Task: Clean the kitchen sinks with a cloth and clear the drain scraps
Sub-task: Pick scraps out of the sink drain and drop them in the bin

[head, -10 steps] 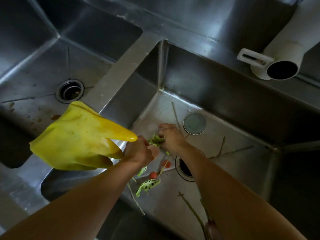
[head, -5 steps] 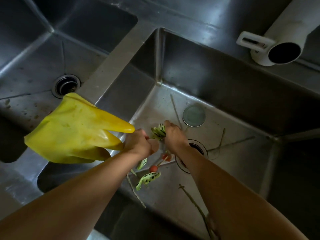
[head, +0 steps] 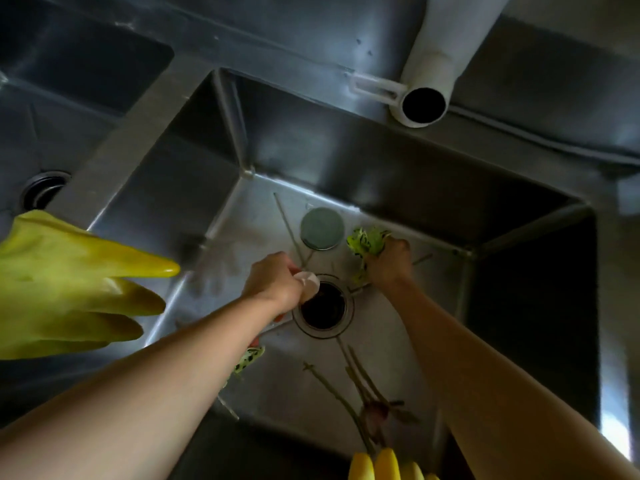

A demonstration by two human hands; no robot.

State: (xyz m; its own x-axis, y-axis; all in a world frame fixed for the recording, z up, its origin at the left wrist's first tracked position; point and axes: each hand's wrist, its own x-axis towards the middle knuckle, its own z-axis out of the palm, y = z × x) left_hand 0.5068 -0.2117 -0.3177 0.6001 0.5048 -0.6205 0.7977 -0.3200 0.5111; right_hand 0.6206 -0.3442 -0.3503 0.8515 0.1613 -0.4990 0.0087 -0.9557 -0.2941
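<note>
The right-hand sink [head: 194, 188] holds most of the mess. Its open drain [head: 323, 308] sits in the middle of the basin floor, and a round grey stopper [head: 322, 227] lies flat just beyond it at 12 o'clock. Thin stems [head: 360, 379] trail across the floor from the drain toward 6 o'clock, ending in a dark reddish scrap. A speckled green leaf scrap [head: 249, 358] lies at 7 o'clock of the drain, partly under the left forearm. The left sink [head: 86, 109] shows only its own drain [head: 43, 188] at the far left.

Both bare arms reach down into the right sink. The right hand [head: 389, 261] is at 1 o'clock of the drain, fist clamped round a bunch of green leafy scraps [head: 367, 241] that stick out above the knuckles. The left hand [head: 277, 280] is at the drain's 10 o'clock rim, fingers curled round a small pale scrap [head: 306, 279].

A yellow rubber glove [head: 69, 285] hangs at 9 o'clock, and more yellow glove fingers [head: 388, 464] show at 6 o'clock. A white pipe spout [head: 424, 105] opens over the back rim at 1 o'clock.
</note>
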